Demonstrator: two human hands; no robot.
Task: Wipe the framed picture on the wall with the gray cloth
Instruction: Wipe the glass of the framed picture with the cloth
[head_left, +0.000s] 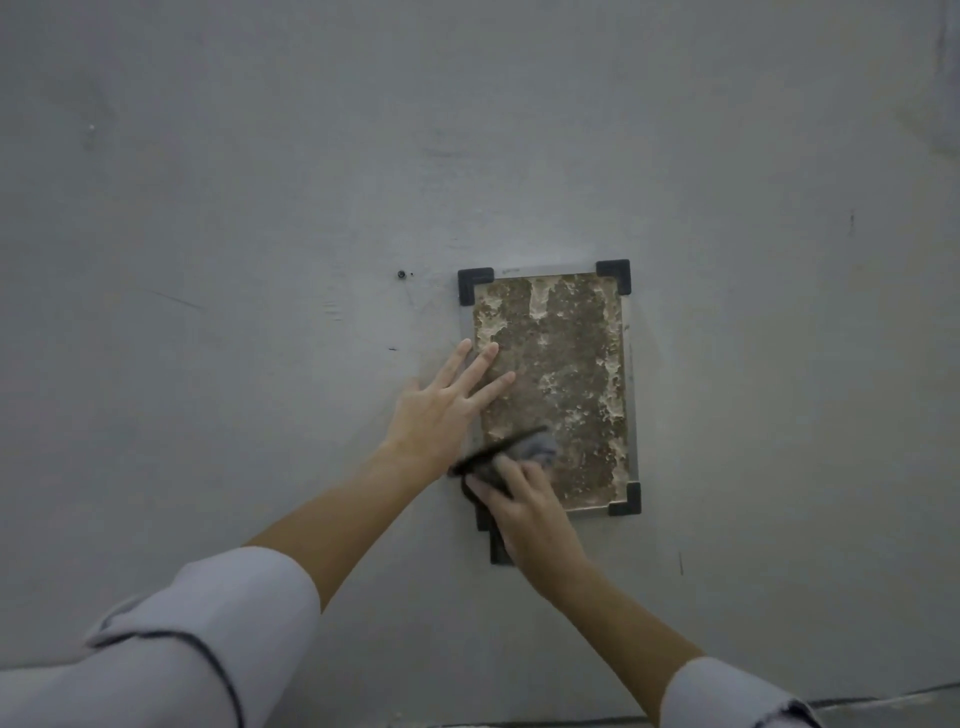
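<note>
A framed picture (566, 374) hangs on the grey wall, with a mottled brown and cream surface, a thin silver frame and black corner pieces. My left hand (441, 405) lies flat with straight fingers across the picture's left edge. My right hand (524, 504) grips the gray cloth (519, 449) against the picture's lower left part. The cloth is bunched, with a dark edge sticking out to the upper right. My right hand hides the frame's lower left corner.
The grey wall (260, 208) fills the view, with scuffs and a small screw (401, 274) left of the frame's top. A dark strip runs along the bottom right edge (883, 699).
</note>
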